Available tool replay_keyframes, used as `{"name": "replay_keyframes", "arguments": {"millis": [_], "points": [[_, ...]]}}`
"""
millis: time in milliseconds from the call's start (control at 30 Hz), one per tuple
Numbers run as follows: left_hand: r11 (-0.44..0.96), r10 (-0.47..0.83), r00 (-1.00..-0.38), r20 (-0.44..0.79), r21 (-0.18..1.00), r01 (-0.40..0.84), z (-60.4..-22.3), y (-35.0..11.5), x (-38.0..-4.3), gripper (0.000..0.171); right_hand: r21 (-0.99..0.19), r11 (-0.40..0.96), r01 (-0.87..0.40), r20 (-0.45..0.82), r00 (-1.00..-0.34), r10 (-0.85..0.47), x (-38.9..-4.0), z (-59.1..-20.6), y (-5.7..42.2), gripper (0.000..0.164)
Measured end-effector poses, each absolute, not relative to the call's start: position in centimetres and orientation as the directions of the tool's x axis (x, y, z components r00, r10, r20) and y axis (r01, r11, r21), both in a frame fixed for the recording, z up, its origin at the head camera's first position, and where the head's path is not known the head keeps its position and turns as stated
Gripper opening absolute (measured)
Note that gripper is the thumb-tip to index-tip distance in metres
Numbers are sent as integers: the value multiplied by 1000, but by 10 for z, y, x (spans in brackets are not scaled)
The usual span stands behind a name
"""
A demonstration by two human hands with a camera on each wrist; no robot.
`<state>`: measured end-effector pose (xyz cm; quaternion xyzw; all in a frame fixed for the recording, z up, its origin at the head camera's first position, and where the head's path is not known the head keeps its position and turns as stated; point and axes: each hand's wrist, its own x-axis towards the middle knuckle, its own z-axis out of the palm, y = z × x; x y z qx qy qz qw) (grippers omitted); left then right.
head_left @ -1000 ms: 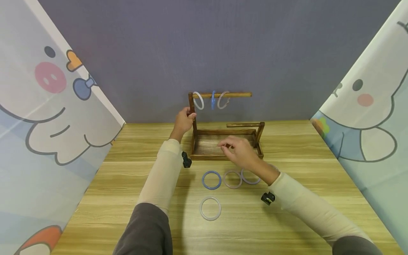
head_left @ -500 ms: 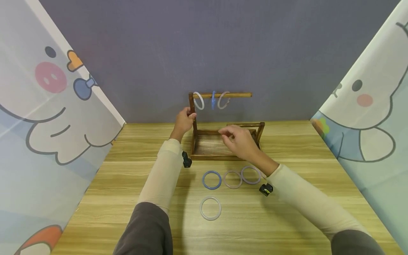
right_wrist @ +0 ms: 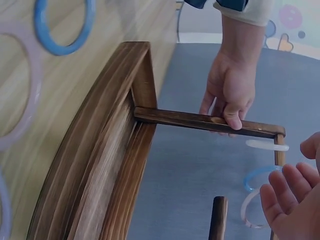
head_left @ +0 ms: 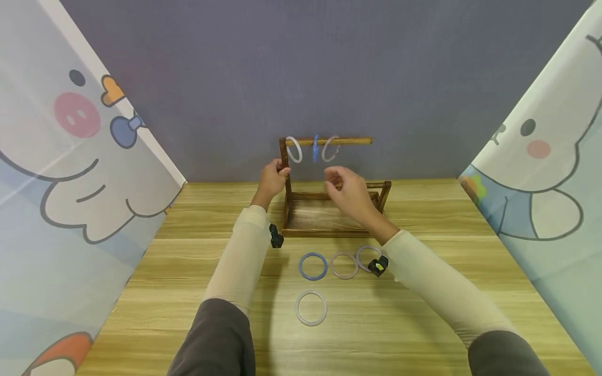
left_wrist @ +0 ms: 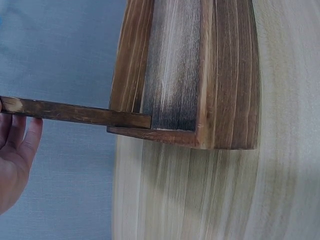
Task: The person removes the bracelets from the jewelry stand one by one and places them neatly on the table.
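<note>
In the head view my left hand [head_left: 271, 180] grips the upright post [head_left: 284, 149] of a dark wooden bangle stand, its thumb and fingers on either side. The right hand [head_left: 349, 192] is raised in front of the stand, below the upper bar [head_left: 355, 141], with loosely bent fingers and nothing between them. Three bangles hang on that bar: a white one [head_left: 299, 154], a blue one [head_left: 315, 150] and a pale pinkish one [head_left: 324, 151]. The right wrist view shows the left hand's thumb [right_wrist: 233, 117] pressed on the post.
On the table lie a blue bangle [head_left: 301, 269], a pale pink bangle [head_left: 331, 269], a lilac bangle [head_left: 358, 260] and a whitish bangle [head_left: 310, 324]. The stand's tray base [head_left: 310, 233] carries a shorter, lower bar [head_left: 376, 185] at right. A grey wall [head_left: 211, 104] stands behind.
My right hand has risen from over the tray to just below the upper bar, and its fingertips have parted. The left hand stays on the post; the hanging bangles look unmoved.
</note>
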<state>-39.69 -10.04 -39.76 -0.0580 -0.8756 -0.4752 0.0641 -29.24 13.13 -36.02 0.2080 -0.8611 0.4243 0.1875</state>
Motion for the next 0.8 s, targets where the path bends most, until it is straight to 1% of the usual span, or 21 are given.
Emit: {"name": "replay_keyframes", "arguments": {"millis": [267,433,667,800], "points": [[543,48,-984,171,823,169,-397,-99,-397,33,-780,486,-394,415,-907,-68,-309,-354,124,40],[557,53,-983,174,812,173,-397,-99,-397,35,-821,462,-336,373,-928,-10,-319,-350,120,44],[561,52,-984,172,810,171,-397,-98,-397,34,-850,450,-274,304,-953,-5,-328,-345,117,51],[557,48,-984,174,813,171,-397,-98,-397,32,-873,436,-218,236,-972,-14,-332,-345,118,62]]}}
